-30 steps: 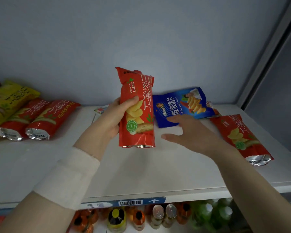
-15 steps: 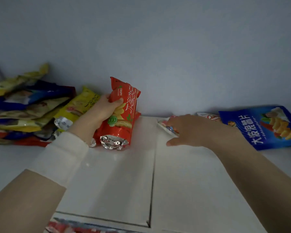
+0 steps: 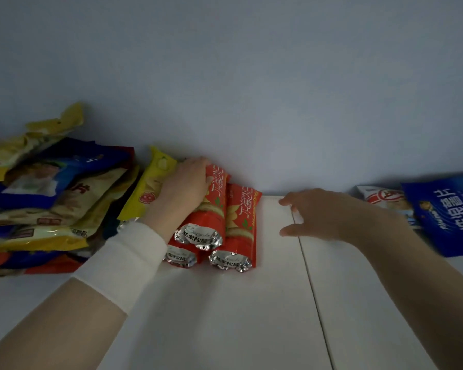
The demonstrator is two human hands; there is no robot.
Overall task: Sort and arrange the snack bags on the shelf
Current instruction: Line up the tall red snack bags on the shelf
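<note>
My left hand gripped the top red bag: light, crinkly, probably slippery, best held mid-body; right hand spread.

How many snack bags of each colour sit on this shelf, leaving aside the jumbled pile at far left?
Red foil-ended packs: 3
Yellow bag: 1
Blue bag: 1
White and red bag: 1
Total: 6
The jumbled pile overlaps too much to count.
</note>
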